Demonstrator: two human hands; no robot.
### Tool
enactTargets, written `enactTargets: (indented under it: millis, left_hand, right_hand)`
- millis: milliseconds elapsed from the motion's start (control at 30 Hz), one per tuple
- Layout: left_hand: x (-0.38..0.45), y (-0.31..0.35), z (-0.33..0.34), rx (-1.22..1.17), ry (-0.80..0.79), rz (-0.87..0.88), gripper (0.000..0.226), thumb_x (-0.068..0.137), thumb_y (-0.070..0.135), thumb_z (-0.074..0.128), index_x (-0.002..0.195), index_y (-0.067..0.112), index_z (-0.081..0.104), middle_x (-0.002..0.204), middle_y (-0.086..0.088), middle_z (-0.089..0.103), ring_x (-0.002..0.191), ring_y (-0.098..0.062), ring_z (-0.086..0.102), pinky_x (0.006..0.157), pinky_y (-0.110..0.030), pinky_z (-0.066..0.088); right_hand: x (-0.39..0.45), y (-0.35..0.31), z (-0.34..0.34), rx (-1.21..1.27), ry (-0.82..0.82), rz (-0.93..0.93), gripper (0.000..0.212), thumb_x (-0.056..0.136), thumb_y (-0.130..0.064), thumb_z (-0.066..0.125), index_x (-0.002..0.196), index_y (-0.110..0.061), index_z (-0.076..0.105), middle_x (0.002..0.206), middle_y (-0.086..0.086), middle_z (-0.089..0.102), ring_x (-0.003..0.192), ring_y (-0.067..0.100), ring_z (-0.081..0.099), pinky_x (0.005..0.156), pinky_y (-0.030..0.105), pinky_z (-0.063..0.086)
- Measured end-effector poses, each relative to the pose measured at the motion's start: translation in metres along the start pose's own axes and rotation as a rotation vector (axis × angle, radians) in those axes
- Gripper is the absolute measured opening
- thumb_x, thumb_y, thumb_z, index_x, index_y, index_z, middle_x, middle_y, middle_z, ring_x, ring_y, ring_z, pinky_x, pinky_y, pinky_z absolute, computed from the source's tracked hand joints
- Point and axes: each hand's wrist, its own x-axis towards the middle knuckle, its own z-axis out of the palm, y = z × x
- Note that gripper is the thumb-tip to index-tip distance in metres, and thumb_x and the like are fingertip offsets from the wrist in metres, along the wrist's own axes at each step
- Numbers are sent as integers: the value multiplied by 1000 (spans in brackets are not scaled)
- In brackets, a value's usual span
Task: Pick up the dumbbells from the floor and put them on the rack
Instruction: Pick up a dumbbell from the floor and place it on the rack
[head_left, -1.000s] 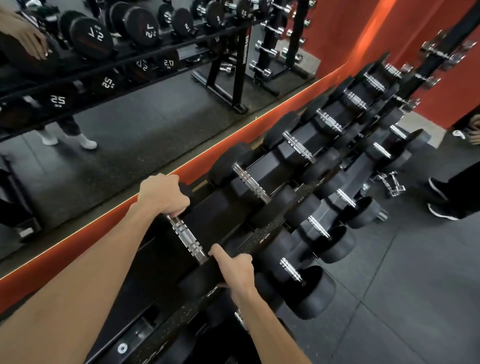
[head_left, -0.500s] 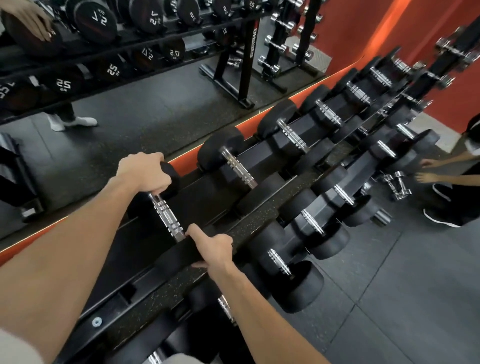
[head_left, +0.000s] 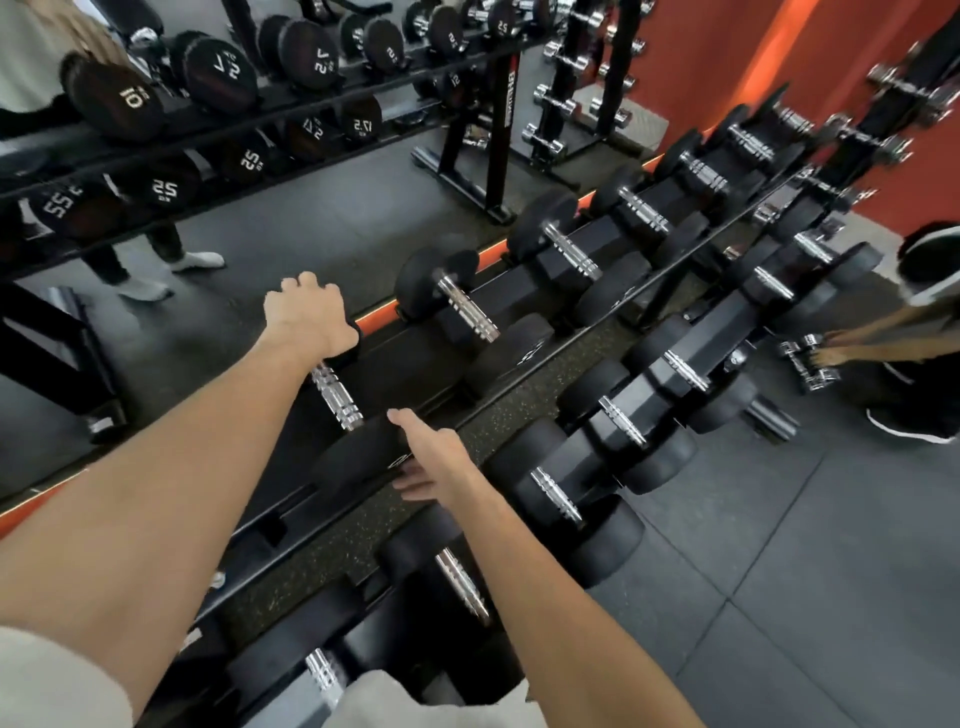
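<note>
While both our arms reach forward over the black tiered steel rack (head_left: 519, 410), our left hand (head_left: 310, 322) lies palm-down over the far head of the black rubber-headed dumbbell with the ribbed chrome handle (head_left: 336, 397), fingers loosely curled. Our right hand (head_left: 434, 457) hangs beside the near head, fingers spread and gripping nothing. That dumbbell lies on the rack's upper tier at its near-left end, against the back edge along the orange strip below the wall mirror (head_left: 260, 208). Half a second ago our right hand was closed on the near head with the thumb up; now it has let go and opened, and our left grip has loosened.
</note>
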Motion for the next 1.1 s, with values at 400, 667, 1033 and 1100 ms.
enactTargets:
  millis: [400, 667, 1033, 1100]
  left_hand:
    - [-131, 91, -29, -532, 53, 442, 27, 84, 40, 56, 106, 38, 72, 120, 5, 70, 112, -27, 64, 94, -37, 49]
    - [-261, 207, -37, -706, -172, 904, 20, 84, 42, 60, 98, 35, 73, 114, 2, 74, 112, -23, 65, 100, -39, 50]
    - [-506, 324, -9, -490, -387, 1428, 28, 78, 38, 62, 104, 37, 73, 106, 13, 73, 107, -14, 66, 99, -37, 51]
    - [-558, 339, 0, -442, -413, 1506, 28, 78, 37, 62, 105, 39, 72, 109, 14, 73, 107, -13, 65, 99, -37, 51]
  right_hand:
    - [-105, 56, -91, 135, 491, -528, 18, 84, -31, 74, 97, -22, 66, 81, -6, 74, 81, 15, 76, 70, 33, 56]
    - [-233, 170, -180, 338, 890, -611, 30, 77, -35, 83, 100, -19, 72, 82, -5, 76, 75, 11, 70, 72, 31, 54]
    - [-410, 380, -233, 471, 1340, -442, 30, 76, -38, 83, 100, -34, 66, 94, -13, 78, 83, -1, 71, 66, 15, 45]
    - [-439, 421, -236, 510, 1390, -426, 31, 78, -36, 83, 102, -36, 64, 99, -11, 77, 89, 2, 72, 67, 16, 46]
